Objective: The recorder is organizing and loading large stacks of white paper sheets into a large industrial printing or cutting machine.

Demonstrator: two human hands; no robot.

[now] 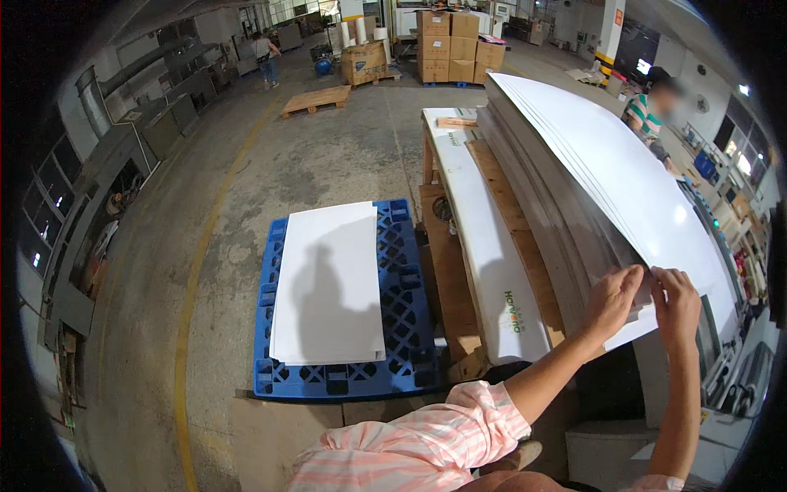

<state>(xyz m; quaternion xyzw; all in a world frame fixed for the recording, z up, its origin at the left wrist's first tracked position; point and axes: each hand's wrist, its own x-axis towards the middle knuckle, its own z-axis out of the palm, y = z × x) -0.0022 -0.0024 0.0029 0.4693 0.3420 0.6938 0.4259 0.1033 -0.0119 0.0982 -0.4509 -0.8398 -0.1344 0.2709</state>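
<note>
A tall stack of large white sheets rises at my right, its upper few sheets fanned slightly apart along the left edge. At the stack's near corner, my left hand is closed on the sheet edges, thumb side up, with some fingertips hidden. Close beside it, my right hand pinches the near edge of the upper sheets. Both hands nearly touch. How many sheets lie between my fingers cannot be made out. To the left, a low pile of white sheets lies on a blue plastic pallet, under my shadow.
Under the stack run a wooden plank and a long white-covered base. Beyond the stack stands another person in a striped top. Cardboard boxes and a wooden pallet sit farther back. Machines line the left wall.
</note>
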